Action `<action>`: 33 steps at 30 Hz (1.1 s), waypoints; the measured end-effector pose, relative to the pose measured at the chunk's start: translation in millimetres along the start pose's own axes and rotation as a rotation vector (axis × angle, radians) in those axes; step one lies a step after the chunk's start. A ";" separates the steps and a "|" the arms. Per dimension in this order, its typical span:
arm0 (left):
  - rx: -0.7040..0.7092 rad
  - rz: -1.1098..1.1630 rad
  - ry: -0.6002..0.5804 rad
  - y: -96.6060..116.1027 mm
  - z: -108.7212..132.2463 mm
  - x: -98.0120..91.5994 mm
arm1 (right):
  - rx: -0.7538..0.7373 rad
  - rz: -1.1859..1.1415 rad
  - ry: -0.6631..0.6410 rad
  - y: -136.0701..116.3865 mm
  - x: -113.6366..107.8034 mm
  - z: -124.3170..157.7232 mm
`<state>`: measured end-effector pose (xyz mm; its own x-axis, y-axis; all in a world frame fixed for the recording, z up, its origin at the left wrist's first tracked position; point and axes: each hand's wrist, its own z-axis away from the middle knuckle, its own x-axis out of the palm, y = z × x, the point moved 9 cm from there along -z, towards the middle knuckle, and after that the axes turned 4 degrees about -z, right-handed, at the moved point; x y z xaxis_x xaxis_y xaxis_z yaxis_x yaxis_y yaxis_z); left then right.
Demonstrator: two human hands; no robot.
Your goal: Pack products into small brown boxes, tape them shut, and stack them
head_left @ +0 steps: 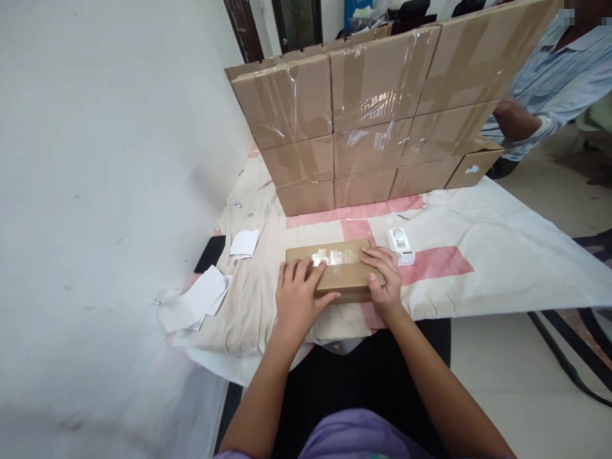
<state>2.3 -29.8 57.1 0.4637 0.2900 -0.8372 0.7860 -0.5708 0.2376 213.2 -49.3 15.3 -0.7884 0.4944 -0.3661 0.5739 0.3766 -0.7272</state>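
Note:
A small brown cardboard box (344, 274) lies on the cloth-covered table close to my body, with a strip of shiny clear tape (335, 257) across its top. My left hand (299, 296) rests on the box's left part, fingers spread over the top and the tape's left end, thumb along the front edge. Around the right end of the box, my right hand (386, 280) is closed, its fingers on top and its thumb at the near corner. Just beyond that hand stands a small white device with a roll in it (400, 247).
Behind the box rises a wall of stacked, taped cartons (370, 95). Loose white papers (203, 299), a smaller paper stack (244, 243) and a black phone-like slab (210, 254) lie left, near the white wall (105, 191). Another person (564, 89) stands beyond the cartons at right.

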 end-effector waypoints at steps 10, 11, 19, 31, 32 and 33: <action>0.175 -0.117 0.079 -21.5 -38.5 15.7 | 0.022 -0.172 -0.114 6.3 4.3 -57.4; 0.188 -0.130 0.091 -24.6 -44.5 18.0 | 0.063 -0.220 -0.059 12.8 -9.6 -66.7; 0.171 -0.188 0.143 -22.3 -78.7 32.2 | 0.665 -0.176 0.159 128.5 -118.8 -57.2; 0.336 0.306 -0.187 145.7 -115.2 199.0 | 0.967 -0.387 -0.112 159.6 -87.7 -25.7; 0.317 0.289 -0.211 141.1 -121.7 207.1 | 0.955 -0.371 -0.112 159.2 -87.3 -26.2; 0.309 0.279 -0.232 137.2 -125.5 212.6 | 0.943 -0.352 -0.119 157.8 -86.0 -27.1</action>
<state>260.0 50.0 -26.5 0.5083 -0.0661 -0.8587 0.4697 -0.8144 0.3408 377.6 -11.1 -52.3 -0.9254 0.3742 -0.0603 -0.0640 -0.3112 -0.9482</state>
